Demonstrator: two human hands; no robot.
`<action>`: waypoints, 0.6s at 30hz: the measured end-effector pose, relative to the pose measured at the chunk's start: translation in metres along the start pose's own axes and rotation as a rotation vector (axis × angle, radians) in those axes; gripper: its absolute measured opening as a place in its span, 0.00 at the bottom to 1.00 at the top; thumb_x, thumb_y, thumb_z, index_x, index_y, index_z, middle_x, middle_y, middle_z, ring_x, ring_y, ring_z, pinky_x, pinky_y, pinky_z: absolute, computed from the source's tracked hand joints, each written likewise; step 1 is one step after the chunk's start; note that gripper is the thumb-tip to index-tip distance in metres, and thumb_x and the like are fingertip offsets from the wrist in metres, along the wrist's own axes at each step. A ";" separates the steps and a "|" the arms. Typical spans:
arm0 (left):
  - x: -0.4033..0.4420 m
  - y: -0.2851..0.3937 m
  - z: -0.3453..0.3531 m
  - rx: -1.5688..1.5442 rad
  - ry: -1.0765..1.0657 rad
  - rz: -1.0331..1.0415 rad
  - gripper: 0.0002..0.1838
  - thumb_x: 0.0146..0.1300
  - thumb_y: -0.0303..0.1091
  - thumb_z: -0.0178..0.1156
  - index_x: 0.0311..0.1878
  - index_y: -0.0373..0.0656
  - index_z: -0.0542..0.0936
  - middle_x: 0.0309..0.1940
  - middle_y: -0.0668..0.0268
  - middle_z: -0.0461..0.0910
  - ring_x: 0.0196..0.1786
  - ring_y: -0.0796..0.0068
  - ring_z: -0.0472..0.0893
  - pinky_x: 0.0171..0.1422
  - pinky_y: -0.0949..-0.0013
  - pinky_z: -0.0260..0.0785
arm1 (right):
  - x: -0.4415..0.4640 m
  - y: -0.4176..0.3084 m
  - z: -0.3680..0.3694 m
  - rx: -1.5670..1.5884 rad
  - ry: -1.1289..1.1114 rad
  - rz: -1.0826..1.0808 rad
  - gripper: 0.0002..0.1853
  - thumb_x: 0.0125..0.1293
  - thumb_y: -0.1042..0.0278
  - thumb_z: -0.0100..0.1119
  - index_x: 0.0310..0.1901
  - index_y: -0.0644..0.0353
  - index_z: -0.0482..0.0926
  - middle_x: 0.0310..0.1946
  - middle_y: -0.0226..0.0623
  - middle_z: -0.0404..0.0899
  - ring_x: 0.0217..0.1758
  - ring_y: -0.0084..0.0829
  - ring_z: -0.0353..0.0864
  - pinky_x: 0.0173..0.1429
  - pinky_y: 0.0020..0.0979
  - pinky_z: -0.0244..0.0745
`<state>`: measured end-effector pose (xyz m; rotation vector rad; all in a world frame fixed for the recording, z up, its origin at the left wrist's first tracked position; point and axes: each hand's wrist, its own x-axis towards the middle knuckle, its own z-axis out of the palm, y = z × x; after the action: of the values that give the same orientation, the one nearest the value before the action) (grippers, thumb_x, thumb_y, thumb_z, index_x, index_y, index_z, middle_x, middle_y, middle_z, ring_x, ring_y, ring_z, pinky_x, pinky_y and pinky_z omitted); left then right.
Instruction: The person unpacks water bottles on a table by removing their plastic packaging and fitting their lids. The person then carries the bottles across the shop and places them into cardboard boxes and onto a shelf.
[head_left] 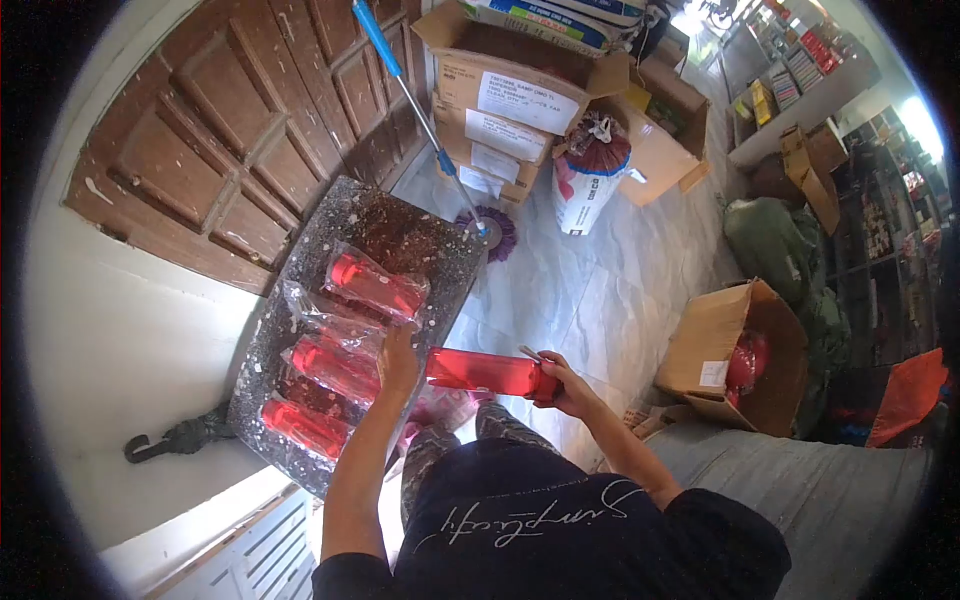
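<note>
My right hand (568, 388) is closed round the capped end of a red translucent bottle (480, 371), which lies level in front of my body. My left hand (399, 358) is at the right edge of the speckled dark table (415, 225), next to a clear plastic wrapper (335, 318); its fingers are partly hidden, and I cannot make out whether they grip the wrapper. Three red bottles in clear plastic lie on the table: one at the back (375, 284), another beside my left hand (335, 368) and a third nearer the front (303, 427).
A blue-handled mop (420, 110) leans by the brown door (225, 130). Cardboard boxes (500, 95) and a white sack (585, 195) stand ahead. An open box (705, 345) is at the right. A folded umbrella (190, 437) is left of the table.
</note>
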<state>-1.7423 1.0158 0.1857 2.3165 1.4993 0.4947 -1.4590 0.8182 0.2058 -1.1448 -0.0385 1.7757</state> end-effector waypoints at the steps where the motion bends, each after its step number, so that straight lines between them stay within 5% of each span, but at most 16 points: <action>1: 0.003 0.004 -0.012 0.017 -0.003 0.004 0.20 0.59 0.24 0.52 0.56 0.45 0.75 0.45 0.51 0.74 0.45 0.46 0.78 0.48 0.51 0.72 | 0.004 -0.003 0.011 0.001 0.008 0.010 0.27 0.66 0.53 0.57 0.64 0.42 0.59 0.57 0.36 0.71 0.44 0.44 0.82 0.37 0.42 0.81; 4: 0.012 0.010 -0.044 -0.050 0.003 0.036 0.19 0.59 0.21 0.51 0.54 0.44 0.76 0.42 0.52 0.75 0.44 0.47 0.77 0.47 0.52 0.71 | 0.016 -0.012 0.032 0.082 -0.078 0.043 0.28 0.65 0.52 0.58 0.63 0.42 0.60 0.57 0.35 0.71 0.49 0.41 0.80 0.36 0.42 0.81; 5: 0.013 0.008 -0.053 -0.139 0.025 0.079 0.18 0.58 0.19 0.52 0.52 0.44 0.76 0.41 0.53 0.76 0.42 0.49 0.77 0.46 0.54 0.71 | 0.021 -0.017 0.034 0.051 -0.079 0.073 0.33 0.65 0.53 0.59 0.66 0.54 0.57 0.64 0.35 0.66 0.57 0.40 0.76 0.48 0.54 0.80; 6: 0.015 0.009 -0.064 -0.230 0.046 0.120 0.18 0.57 0.18 0.53 0.51 0.43 0.77 0.39 0.54 0.76 0.41 0.52 0.77 0.45 0.55 0.71 | 0.025 -0.020 0.039 0.065 -0.092 0.069 0.33 0.65 0.53 0.59 0.66 0.54 0.57 0.64 0.35 0.66 0.57 0.40 0.76 0.48 0.54 0.80; 8: 0.016 0.012 -0.084 -0.276 0.019 0.120 0.17 0.56 0.17 0.54 0.49 0.43 0.77 0.37 0.56 0.76 0.40 0.54 0.77 0.45 0.57 0.71 | 0.031 -0.022 0.048 0.040 -0.197 0.098 0.26 0.64 0.51 0.59 0.61 0.41 0.63 0.58 0.30 0.71 0.49 0.35 0.77 0.33 0.38 0.78; 16: 0.012 -0.001 -0.152 -0.451 0.059 0.263 0.11 0.55 0.15 0.56 0.38 0.41 0.79 0.42 0.56 0.72 0.41 0.57 0.77 0.49 0.61 0.72 | 0.046 -0.020 0.090 0.134 -0.126 -0.070 0.25 0.66 0.52 0.58 0.61 0.44 0.63 0.59 0.33 0.71 0.53 0.37 0.77 0.39 0.41 0.80; 17: 0.012 0.001 -0.164 -0.316 0.036 0.237 0.10 0.54 0.15 0.56 0.37 0.40 0.80 0.44 0.56 0.71 0.43 0.55 0.77 0.51 0.59 0.72 | 0.038 -0.024 0.100 0.122 -0.097 -0.122 0.26 0.68 0.53 0.54 0.62 0.49 0.58 0.60 0.36 0.69 0.41 0.35 0.82 0.34 0.36 0.81; 18: 0.012 0.001 -0.173 -0.181 0.014 0.211 0.10 0.53 0.14 0.57 0.35 0.40 0.80 0.45 0.55 0.71 0.44 0.53 0.77 0.53 0.58 0.71 | 0.032 -0.027 0.107 0.119 -0.102 -0.122 0.26 0.68 0.53 0.54 0.62 0.49 0.58 0.60 0.36 0.69 0.41 0.35 0.82 0.34 0.36 0.81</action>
<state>-1.8167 1.0424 0.3403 2.3407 1.1684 0.6738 -1.5176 0.9031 0.2564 -0.9475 -0.0617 1.7030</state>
